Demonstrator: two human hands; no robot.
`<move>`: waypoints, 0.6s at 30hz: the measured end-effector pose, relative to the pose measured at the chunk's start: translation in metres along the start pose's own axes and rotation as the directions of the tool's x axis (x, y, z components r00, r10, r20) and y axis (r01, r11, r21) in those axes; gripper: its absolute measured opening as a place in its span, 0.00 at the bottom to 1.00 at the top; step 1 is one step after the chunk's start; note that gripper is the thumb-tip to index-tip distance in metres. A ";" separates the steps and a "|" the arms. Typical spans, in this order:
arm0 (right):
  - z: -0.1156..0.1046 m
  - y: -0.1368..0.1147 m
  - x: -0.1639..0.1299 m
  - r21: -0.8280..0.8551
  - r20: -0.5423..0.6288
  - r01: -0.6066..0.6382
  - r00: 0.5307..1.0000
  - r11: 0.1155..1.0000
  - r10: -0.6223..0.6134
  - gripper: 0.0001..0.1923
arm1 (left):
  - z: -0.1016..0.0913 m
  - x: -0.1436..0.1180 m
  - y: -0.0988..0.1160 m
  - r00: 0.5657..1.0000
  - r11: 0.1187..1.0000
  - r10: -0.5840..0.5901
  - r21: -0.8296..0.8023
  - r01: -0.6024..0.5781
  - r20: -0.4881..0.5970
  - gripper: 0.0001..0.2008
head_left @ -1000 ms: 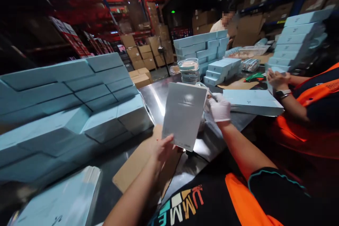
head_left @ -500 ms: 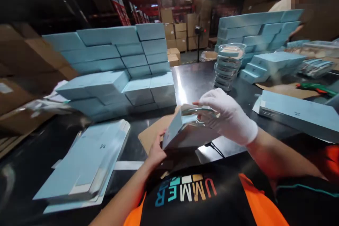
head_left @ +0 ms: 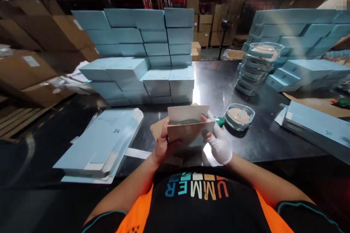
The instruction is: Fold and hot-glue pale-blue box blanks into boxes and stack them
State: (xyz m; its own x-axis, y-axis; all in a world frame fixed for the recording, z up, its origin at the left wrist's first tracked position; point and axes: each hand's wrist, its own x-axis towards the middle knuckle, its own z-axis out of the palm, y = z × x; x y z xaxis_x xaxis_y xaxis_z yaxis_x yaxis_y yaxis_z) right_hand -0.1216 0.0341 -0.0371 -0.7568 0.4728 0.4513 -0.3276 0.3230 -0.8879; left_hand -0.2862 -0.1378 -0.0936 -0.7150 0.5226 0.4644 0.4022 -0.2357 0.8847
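Left hand (head_left: 162, 145): bare, fingers curled closed in a grip, thumb on the near side.
Right hand (head_left: 218, 142): in a white glove, fingers closed in a grip, level with the left.
Forearms: both bare, angled inward from the body, elbows out.

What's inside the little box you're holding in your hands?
The small box is open at the top, held by the left hand and the gloved right hand. Inside shows something dark and shiny, too blurred to name. Its lower part is hidden by the front wall.
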 end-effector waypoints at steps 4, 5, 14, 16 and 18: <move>0.024 -0.010 0.014 -0.001 -0.147 -0.150 0.978 0.989 0.148 0.24 | -0.001 0.001 0.007 0.987 0.996 0.088 -0.007 -0.089 -0.134 0.39; 0.029 -0.009 0.015 -0.018 -0.198 -0.158 0.969 0.987 0.151 0.23 | -0.003 0.001 0.007 0.980 0.995 0.102 0.006 -0.103 -0.171 0.42; -0.049 -0.008 0.034 -0.727 -0.102 -0.281 0.947 0.627 0.306 0.16 | -0.027 0.002 0.002 0.978 0.958 0.177 0.249 -0.145 -0.113 0.33; -0.084 -0.001 0.040 -0.832 -0.176 -0.383 0.868 0.402 0.464 0.16 | -0.028 0.001 -0.001 0.957 0.947 0.208 0.287 -0.145 -0.203 0.33; -0.106 0.009 0.043 -0.849 -0.263 -0.457 0.800 0.265 0.539 0.15 | -0.028 0.002 -0.006 0.944 0.932 0.246 0.322 -0.168 -0.220 0.34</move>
State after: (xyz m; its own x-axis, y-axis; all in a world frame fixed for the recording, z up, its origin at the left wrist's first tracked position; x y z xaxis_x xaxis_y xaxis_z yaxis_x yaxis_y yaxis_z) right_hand -0.0968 0.1446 -0.0167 -0.6338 0.7678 -0.0941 0.7392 0.5654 -0.3661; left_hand -0.3061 -0.1582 -0.0963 -0.7019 0.2552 0.6650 0.6788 -0.0434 0.7331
